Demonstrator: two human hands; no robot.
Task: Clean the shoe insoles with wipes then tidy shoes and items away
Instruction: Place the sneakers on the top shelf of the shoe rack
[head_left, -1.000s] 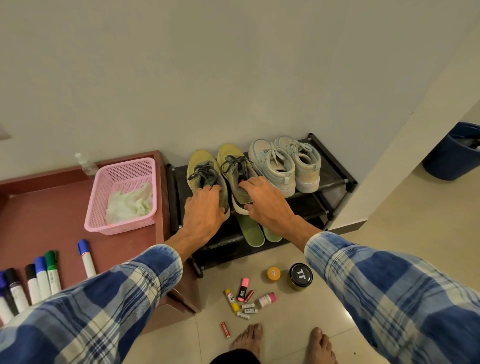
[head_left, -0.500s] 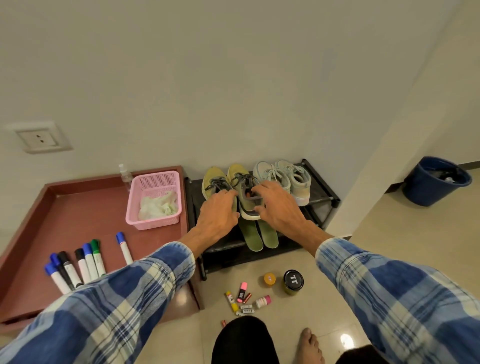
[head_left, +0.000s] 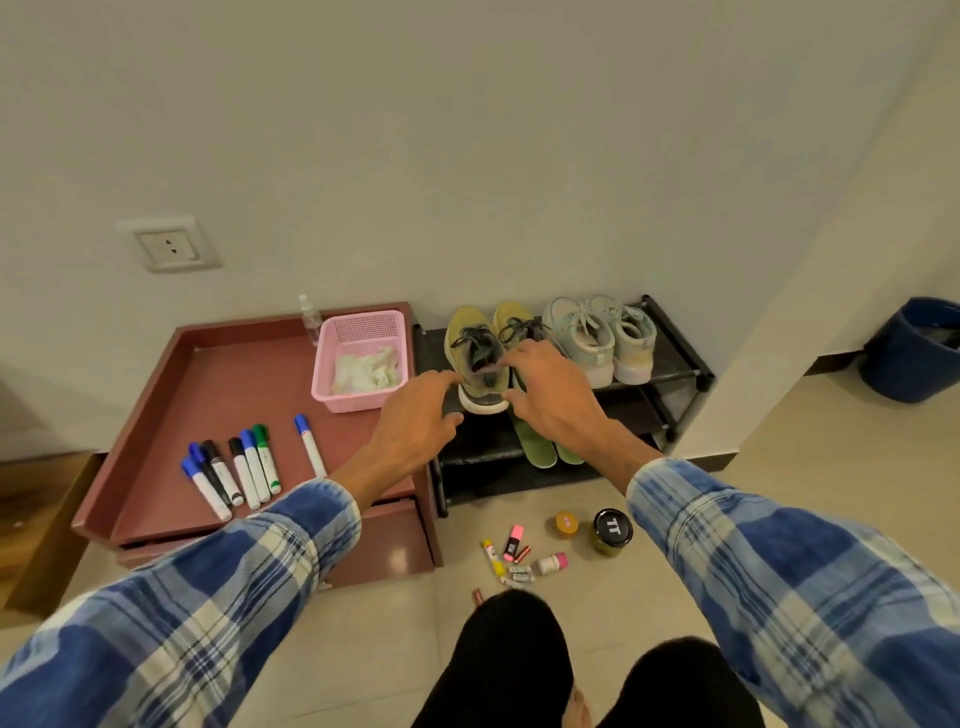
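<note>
Two yellow shoes stand toe to the wall on the top shelf of the black shoe rack (head_left: 675, 374). The left yellow shoe (head_left: 475, 353) is in full view, while my right hand covers the heel of the right yellow shoe (head_left: 514, 317). My left hand (head_left: 415, 421) reaches with straight fingers, its fingertip at the left shoe's heel. My right hand (head_left: 556, 400) hovers with loose, spread fingers over the right shoe's heel. Neither hand grips anything. Two green insoles (head_left: 540, 449) lie on the lower shelf. A pink basket (head_left: 358, 402) holds crumpled wipes (head_left: 366, 366).
Pale blue shoes (head_left: 602, 338) fill the rack's right side. Several markers (head_left: 234, 467) and a spray bottle (head_left: 310, 319) are on the red-brown cabinet (head_left: 218, 374). A black-lidded jar (head_left: 612, 530), an orange tin (head_left: 567, 522), highlighters and batteries lie on the floor. A blue bin (head_left: 914, 348) stands far right.
Both hands have lifted off the yellow shoes and drawn back a little, fingers loosening. My head has risen and moved back, so more wall and cabinet show.
</note>
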